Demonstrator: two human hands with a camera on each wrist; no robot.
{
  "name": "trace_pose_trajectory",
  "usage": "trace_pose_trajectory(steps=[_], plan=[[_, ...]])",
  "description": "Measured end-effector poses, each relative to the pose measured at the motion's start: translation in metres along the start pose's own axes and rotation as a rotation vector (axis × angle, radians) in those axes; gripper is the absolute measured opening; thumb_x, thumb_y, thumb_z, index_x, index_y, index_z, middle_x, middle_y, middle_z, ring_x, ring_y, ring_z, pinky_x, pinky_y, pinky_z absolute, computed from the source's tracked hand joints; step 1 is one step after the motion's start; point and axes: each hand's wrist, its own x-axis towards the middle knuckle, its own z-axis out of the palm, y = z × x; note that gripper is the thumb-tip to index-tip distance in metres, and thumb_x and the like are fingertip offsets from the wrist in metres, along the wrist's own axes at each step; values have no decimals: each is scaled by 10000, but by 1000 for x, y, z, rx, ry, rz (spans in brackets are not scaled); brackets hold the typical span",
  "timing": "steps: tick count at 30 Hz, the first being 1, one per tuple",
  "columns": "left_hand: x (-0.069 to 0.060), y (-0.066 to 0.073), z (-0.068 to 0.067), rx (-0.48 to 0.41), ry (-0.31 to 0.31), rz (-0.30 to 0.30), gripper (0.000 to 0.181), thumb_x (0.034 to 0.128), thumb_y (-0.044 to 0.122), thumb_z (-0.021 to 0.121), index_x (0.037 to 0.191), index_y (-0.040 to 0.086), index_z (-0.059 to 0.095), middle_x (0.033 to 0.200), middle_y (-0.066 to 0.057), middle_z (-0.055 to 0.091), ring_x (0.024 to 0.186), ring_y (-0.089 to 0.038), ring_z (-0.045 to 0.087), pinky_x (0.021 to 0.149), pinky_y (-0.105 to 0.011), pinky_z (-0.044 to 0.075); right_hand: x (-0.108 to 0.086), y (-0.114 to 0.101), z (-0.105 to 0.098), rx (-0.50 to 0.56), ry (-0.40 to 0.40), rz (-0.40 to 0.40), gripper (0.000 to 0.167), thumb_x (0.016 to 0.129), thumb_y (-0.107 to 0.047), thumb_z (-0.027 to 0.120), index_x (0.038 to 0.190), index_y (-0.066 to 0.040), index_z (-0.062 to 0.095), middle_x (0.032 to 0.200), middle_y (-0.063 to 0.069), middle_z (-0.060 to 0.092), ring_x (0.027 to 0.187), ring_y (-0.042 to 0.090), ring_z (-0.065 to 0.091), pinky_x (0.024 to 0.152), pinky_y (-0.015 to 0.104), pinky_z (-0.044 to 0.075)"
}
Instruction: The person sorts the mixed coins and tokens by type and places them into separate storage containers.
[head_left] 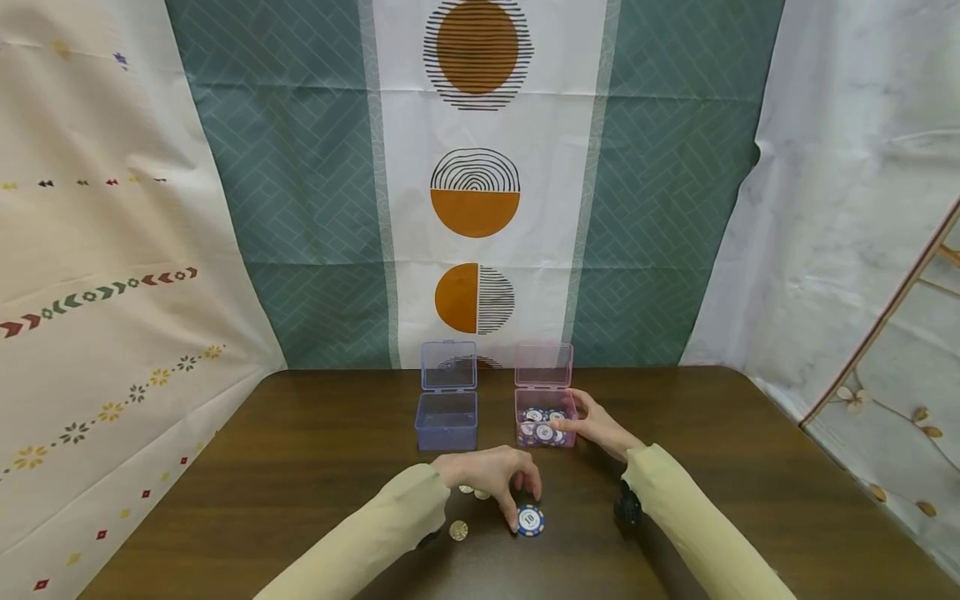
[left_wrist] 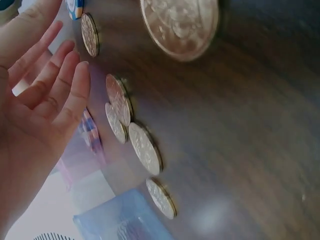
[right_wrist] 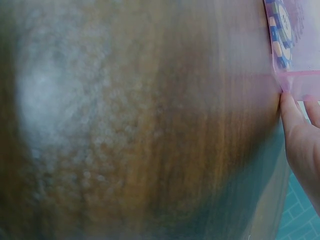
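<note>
A blue-and-white poker chip [head_left: 530,521] marked 10 lies on the table near the front. My left hand [head_left: 491,475] reaches down over it, thumb close to the chip's left edge and the other fingers loosely bent beyond it. In the left wrist view, that palm [left_wrist: 30,115] holds nothing, and the chip [left_wrist: 75,7] shows only partly at the top. My right hand [head_left: 600,427] grips the right side of an open pink plastic box [head_left: 572,435] containing several poker chips [head_left: 545,432]. In the right wrist view, the thumb [right_wrist: 292,112] touches the box's corner.
An open blue plastic box [head_left: 447,437] stands left of the pink one. Several gold coins [left_wrist: 145,147] lie on the table beside and under my left hand; one coin [head_left: 458,530] is nearer the front. A patterned cloth [head_left: 480,208] hangs behind the dark wooden table [head_left: 315,467].
</note>
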Motion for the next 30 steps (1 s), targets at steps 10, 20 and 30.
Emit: trace_pose_trajectory(steps=[10,20,30], plan=[[8,-1,8,36,-7,10,349,592,191,844,884,138,662,827,114,479,735,-17,479,629,-120,398,-1,-1,0,1,0,8,771,807,-246,670,1392,-56,205,1413,203,216,1235,388,253,952,570,209],[10,8,2,48,1,-2,323,596,151,835,844,105,635,806,77,516,726,-20,515,629,-108,400,0,1,-2,-11,-10,-14,803,800,-269,687,1396,-42,201,1403,201,234,1209,383,293,950,542,242],[12,12,3,14,-32,8,292,639,79,814,877,79,644,800,94,541,655,7,544,556,-116,431,0,1,-1,16,-8,-12,788,804,-239,682,1395,-33,203,1411,215,218,1230,387,274,960,526,238]])
